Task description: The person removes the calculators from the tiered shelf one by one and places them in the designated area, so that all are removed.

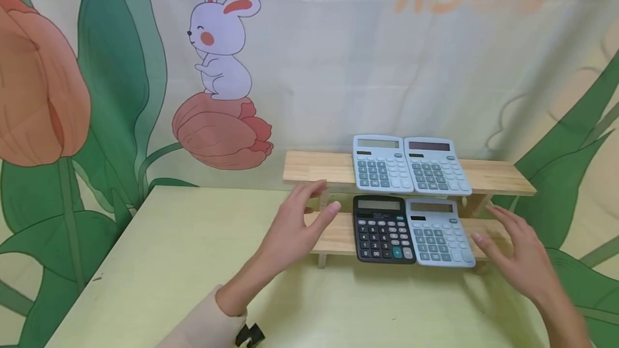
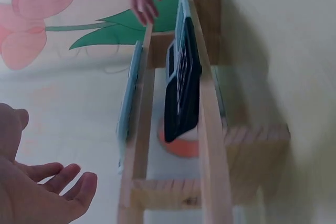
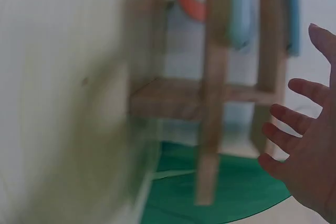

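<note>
A two-tier wooden stand (image 1: 319, 168) bears two light blue calculators on its upper shelf, a left one (image 1: 382, 165) and a right one (image 1: 437, 168). On the lower shelf a black calculator (image 1: 384, 230) leans beside another light blue calculator (image 1: 440, 235). My left hand (image 1: 295, 224) hovers by the stand's left end, fingers loosely bent and holding nothing. By the right end is my right hand (image 1: 524, 262), its thumb near the lower blue calculator. In the right wrist view that hand (image 3: 310, 140) has its fingers spread, with nothing between them.
The stand is on a pale yellow-green table (image 1: 193, 240), close to the back edge. Behind it hangs a cloth backdrop (image 1: 319, 58) printed with a rabbit, tulips and leaves. A black clip-like object (image 1: 250, 335) sits at my left sleeve (image 1: 208, 318).
</note>
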`<state>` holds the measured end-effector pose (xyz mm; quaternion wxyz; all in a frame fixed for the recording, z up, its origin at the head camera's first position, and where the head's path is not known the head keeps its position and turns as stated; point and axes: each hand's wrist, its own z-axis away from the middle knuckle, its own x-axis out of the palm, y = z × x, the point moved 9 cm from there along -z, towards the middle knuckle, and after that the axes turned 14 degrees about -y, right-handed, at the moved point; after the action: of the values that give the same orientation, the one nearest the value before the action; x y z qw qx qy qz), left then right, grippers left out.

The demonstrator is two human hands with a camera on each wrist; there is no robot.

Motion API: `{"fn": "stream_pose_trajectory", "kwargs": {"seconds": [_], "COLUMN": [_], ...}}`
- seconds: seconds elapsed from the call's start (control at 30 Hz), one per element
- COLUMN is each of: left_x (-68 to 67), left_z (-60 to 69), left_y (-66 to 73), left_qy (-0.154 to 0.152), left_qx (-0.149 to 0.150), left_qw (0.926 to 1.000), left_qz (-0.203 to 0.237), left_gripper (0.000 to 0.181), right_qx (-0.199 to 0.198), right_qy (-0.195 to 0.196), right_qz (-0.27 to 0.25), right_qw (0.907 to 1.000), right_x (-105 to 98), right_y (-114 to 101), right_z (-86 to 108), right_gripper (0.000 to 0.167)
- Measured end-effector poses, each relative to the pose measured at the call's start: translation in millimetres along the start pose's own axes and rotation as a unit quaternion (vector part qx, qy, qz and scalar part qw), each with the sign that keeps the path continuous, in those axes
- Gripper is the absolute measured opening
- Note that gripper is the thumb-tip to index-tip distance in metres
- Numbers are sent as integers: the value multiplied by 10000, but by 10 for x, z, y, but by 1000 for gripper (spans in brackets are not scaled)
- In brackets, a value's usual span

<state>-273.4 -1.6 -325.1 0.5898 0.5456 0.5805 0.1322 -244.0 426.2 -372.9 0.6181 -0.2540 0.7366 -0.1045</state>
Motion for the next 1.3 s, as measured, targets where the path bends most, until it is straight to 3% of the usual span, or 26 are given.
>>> {"fn": "stream_pose_trajectory", "kwargs": {"seconds": [0.13,0.33,0.5,0.7,0.87,1.07,1.3], "left_x": [161,450,586,604,658,716,729], "left_z": [-195,-417,-514,-585,-664,-780,-837], "left_y": [-123,-229,-209,-252,-320,-384,-433], "left_qy": [230,175,138,313,250,215,475], "left_qx": [-270,-517,-529,-728,-856,-786,-1011], "left_qw": [9965,9890,9854,9820,9785,9598,9372], "left_qz": [754,1376,1614,1712,1860,2687,3306], "left_gripper": [66,68,72,73,70,65,57], "right_qx": [164,392,452,434,527,588,581], "right_qy": [-13,-169,-282,-339,-393,-575,-606], "right_qz": [174,418,684,1056,1167,1050,973], "right_qw": [9997,9982,9962,9929,9910,9911,9917], "right_x": [109,259,338,399,407,424,430], "right_y": [319,629,686,667,716,752,761], "right_z": [-75,-79,-76,-93,-73,-76,-94], "right_gripper": [70,72,71,66,66,70,69]}}
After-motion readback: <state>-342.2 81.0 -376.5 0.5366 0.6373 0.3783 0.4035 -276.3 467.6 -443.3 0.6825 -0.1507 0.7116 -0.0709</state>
